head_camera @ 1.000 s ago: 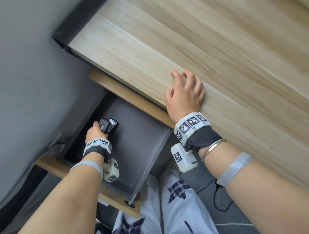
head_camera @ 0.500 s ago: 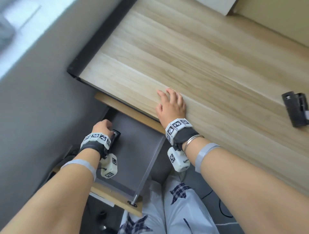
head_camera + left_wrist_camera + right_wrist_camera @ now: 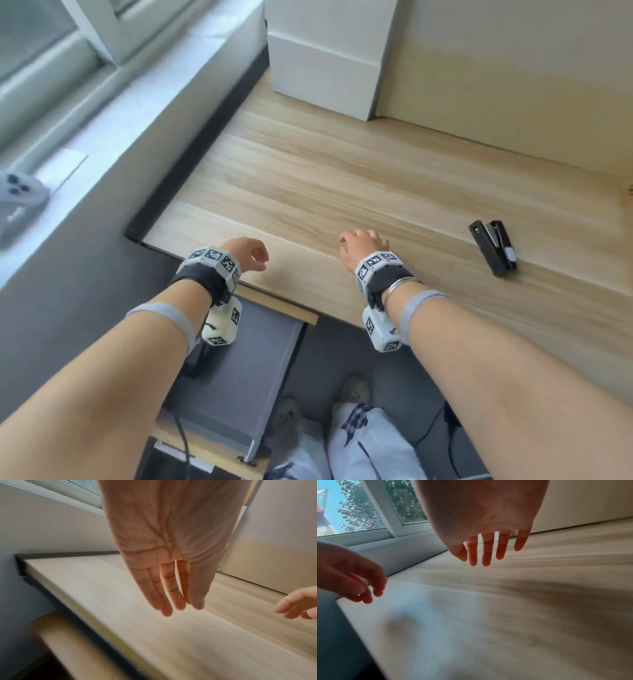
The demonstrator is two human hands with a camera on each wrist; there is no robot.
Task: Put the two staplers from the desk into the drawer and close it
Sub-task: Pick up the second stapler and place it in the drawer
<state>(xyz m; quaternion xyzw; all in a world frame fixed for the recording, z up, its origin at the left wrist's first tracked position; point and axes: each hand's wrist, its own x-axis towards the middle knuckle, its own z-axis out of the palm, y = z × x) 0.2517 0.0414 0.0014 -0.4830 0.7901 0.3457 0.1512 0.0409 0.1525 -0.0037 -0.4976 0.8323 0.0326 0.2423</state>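
Note:
A black stapler (image 3: 493,251) lies on the wooden desk (image 3: 342,178), to the right of both hands. Below the desk's front edge the grey drawer (image 3: 246,377) stands pulled out. In it a dark shape (image 3: 198,361), probably the other stapler, shows mostly hidden behind my left forearm. My left hand (image 3: 251,255) hovers over the desk's front left edge, empty, its fingers (image 3: 175,601) straight and relaxed. My right hand (image 3: 359,243) hovers over the desk a little to the right, also empty, with straight fingers (image 3: 488,555), well left of the stapler on the desk.
A white box (image 3: 325,58) stands at the back of the desk against the wall. A windowsill (image 3: 102,120) runs along the left with a grey controller (image 3: 17,192) on it. The person's legs (image 3: 359,445) and cables are under the desk beside the drawer.
My left hand let go of the stapler in the drawer and rose to the desk's edge. My right hand lifted off the desk. The head view tilted up toward the wall.

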